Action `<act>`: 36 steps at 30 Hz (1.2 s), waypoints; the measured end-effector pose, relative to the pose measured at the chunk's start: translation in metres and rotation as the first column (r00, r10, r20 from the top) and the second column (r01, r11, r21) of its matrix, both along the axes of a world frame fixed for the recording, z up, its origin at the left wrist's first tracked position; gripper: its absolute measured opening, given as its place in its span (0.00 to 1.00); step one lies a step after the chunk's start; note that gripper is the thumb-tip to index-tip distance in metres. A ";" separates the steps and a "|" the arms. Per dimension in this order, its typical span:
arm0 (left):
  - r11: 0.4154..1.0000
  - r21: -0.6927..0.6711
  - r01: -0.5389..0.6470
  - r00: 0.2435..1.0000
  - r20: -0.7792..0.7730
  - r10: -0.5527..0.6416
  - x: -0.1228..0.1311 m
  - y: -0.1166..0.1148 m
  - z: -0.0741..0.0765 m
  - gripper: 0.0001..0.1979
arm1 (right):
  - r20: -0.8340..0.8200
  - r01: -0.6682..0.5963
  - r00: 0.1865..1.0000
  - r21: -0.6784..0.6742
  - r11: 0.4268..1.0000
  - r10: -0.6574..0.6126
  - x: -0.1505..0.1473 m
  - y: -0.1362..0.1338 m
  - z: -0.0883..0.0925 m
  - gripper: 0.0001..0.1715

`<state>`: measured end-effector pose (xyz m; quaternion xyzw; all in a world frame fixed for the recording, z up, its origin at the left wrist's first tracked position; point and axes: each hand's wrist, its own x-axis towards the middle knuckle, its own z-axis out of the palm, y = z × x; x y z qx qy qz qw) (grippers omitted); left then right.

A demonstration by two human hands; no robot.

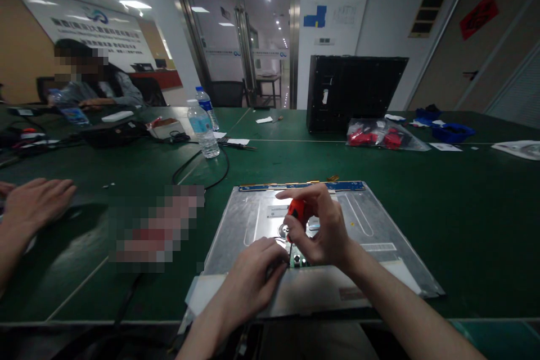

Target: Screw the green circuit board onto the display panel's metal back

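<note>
A metal-backed display panel (358, 214) lies on the table before me, with a blue circuit strip (291, 186) along its far edge. My right hand (324, 230) is closed on a screwdriver with a red handle (297, 208). Its thin shaft points down, tip close to a small green circuit board (300, 261) on the panel. At the left side of that board, my left hand (257, 273) rests with fingers bent and pressed together; what they pinch is hidden.
Two water bottles (203, 129) stand beyond the panel, near a black cable (228, 166). A large black casing (354, 93) and a plastic bag of red items (379, 136) sit behind. Another person's hand (37, 199) is at left; a seated person (97, 81) is farther back.
</note>
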<state>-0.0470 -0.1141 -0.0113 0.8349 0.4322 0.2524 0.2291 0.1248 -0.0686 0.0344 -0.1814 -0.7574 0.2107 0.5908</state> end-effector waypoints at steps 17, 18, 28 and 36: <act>1.000 -0.010 0.007 1.000 0.023 -0.007 0.000 0.001 0.000 0.08 | 0.093 0.215 0.967 0.188 0.958 -0.235 0.002 0.004 0.005 0.15; 1.000 -0.007 0.010 1.000 0.023 -0.010 0.000 0.001 0.000 0.08 | 0.095 0.214 0.967 0.190 0.958 -0.234 0.002 0.003 0.006 0.17; 1.000 -0.022 0.002 1.000 0.002 -0.002 0.000 -0.001 0.002 0.09 | 0.051 0.182 0.981 0.123 0.976 -0.189 0.000 0.002 0.002 0.18; 1.000 -0.003 0.010 1.000 -0.008 -0.010 -0.001 0.000 -0.001 0.09 | 0.041 0.100 0.994 0.095 0.991 -0.104 0.003 0.001 0.002 0.16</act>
